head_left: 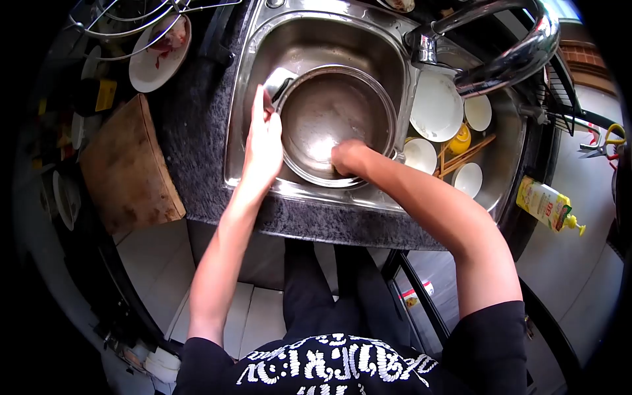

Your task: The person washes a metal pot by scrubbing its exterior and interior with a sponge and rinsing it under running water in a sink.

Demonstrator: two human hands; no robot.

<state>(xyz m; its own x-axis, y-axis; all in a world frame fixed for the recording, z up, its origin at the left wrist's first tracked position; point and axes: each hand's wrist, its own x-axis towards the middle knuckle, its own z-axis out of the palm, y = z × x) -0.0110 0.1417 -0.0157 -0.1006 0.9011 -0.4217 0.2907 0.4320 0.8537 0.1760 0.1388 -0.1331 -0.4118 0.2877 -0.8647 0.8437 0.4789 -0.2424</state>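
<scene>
Standing over a steel pot (316,112), person in a black tee with white print (336,361), both bare hands at it. Pot sits in the left basin of the steel sink (263,56), open top up; from here I see its shiny inside, can't tell if there's water in it.

Left hand (263,148) at the pot's left side, by the side handle (282,84); fingers point away from the body, thumb next to the rim. Can't tell whether they're clamped on the handle or just against it. Right hand (349,157) down inside the pot, near side, right of its middle; fingertips hidden, so can't tell if fingers are together or apart.

Right of the pot, in the other basin: white plate (434,105), white bowls (419,155), a round yellow item (459,139), wooden chopsticks (473,152). Chrome faucet (510,74) to the pot's far right, spout over that other basin. Well right of the pot: yellow pump bottle (543,203), scissors (602,143) farther out. Left of the pot, across dark speckled countertop (191,148): wooden board (128,171); beyond that, far left of the pot, white dish (145,71) with raw meat (172,39).
</scene>
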